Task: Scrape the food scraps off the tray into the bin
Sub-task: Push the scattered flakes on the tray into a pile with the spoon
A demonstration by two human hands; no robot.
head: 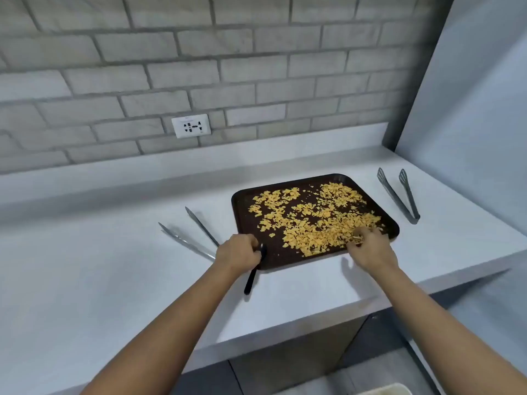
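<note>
While the dark tray [242,220] lies flat on the white surface [114,280], covered with yellow food scraps [316,220], the left hand [238,252] holds a black utensil [252,277] at the tray's near left corner, its fingers curled around it. The right hand [368,249] rests at the near right edge, fingers bent among the flakes; whether it grips the rim I cannot tell. A pale container, perhaps the bin [382,390], shows low at the bottom edge. To do this well, I think the tray should come over the bin first, tilted gently so the light flakes do not scatter.
</note>
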